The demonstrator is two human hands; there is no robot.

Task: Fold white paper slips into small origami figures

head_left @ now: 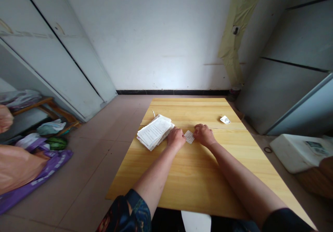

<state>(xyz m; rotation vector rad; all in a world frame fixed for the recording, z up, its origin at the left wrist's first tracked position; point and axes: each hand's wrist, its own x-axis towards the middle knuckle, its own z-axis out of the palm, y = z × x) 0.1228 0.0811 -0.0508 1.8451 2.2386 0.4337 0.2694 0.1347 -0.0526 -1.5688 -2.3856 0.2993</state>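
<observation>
A small white paper square (pixel 189 137) with a printed pattern lies on the wooden table (pixel 197 176), between my two hands. My left hand (pixel 177 138) is closed at its left corner, fingers pressed together, and rests just right of a stack of printed papers (pixel 154 129). At the right corner of the square, my right hand (pixel 204 134) has its fingers curled down and pressed together. What either hand pinches is mostly hidden by the fingers.
A small white piece (pixel 225 120) lies near the table's back right. A thin white strip (pixel 153 113) is behind the stack. Bags (pixel 23 169) and a watermelon (pixel 56 143) are at left; a white box (pixel 299 152) stands on the floor at right.
</observation>
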